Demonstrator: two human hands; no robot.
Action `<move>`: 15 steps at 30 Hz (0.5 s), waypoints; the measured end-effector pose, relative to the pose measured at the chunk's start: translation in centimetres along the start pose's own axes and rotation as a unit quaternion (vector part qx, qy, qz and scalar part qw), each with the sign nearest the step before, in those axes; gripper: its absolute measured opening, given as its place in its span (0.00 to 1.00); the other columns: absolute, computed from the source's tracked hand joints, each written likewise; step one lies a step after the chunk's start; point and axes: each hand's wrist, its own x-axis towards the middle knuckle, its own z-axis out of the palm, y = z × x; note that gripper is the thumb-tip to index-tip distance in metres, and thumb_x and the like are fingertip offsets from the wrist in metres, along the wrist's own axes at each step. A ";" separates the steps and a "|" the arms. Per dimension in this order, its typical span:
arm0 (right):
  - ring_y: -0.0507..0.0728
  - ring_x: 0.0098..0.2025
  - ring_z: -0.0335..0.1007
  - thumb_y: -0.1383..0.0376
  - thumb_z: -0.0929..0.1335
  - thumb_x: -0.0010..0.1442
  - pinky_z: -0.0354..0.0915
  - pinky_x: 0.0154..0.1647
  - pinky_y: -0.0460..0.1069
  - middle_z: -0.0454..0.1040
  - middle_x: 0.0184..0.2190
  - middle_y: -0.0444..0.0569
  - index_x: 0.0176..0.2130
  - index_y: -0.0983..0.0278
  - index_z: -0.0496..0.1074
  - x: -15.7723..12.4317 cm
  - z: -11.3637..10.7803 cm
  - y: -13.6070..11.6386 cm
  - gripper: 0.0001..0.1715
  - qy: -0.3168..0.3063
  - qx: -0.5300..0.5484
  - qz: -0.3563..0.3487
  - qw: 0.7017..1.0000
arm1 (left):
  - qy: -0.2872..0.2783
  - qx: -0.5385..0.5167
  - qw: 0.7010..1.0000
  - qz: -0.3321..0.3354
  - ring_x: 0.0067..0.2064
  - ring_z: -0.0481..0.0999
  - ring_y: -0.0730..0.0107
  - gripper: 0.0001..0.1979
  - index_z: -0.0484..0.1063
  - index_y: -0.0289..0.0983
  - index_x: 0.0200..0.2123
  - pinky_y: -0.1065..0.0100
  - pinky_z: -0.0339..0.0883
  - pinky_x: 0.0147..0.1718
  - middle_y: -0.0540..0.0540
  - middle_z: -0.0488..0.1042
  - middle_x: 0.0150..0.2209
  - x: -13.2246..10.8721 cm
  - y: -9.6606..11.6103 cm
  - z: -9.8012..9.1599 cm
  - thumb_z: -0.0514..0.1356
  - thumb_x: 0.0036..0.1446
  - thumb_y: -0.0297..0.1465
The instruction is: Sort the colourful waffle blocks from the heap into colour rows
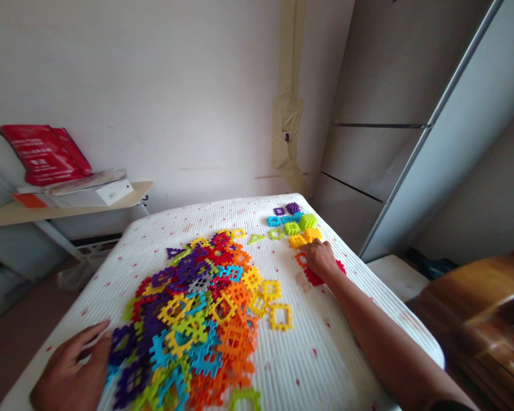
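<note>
My left hand (75, 368) rests at the near left edge of a big heap of plastic interlocking tiles (184, 319). Its thumb and forefinger are apart, beside a purple tile (122, 344), with nothing visible between them. My right hand (321, 258) reaches to the far right, fingers curled down just in front of the yellow tiles (297, 241). Whatever its fingertips hold is hidden. An orange tile (300, 260) lies by its fingers, and red tiles (313, 278) show partly under the hand.
Beyond my right hand are sorted green tiles (308, 221), blue tiles (274, 221) and purple tiles (292, 208). A loose yellow tile (281, 327) lies right of the heap on the padded white cover (325, 354). A side table (141, 193) stands left, a grey cabinet (368, 103) right.
</note>
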 end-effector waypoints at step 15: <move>0.57 0.41 0.67 0.53 0.67 0.54 0.60 0.41 0.49 0.74 0.40 0.50 0.43 0.61 0.72 -3.3 -1.8 -5.6 0.21 -0.027 0.221 -0.269 0.937 | -0.022 0.018 0.998 -0.051 0.40 0.73 0.62 0.22 0.72 0.39 0.43 0.62 0.63 0.47 0.47 0.73 0.45 -1.0 4.4 -1.7 0.53 0.47 0.43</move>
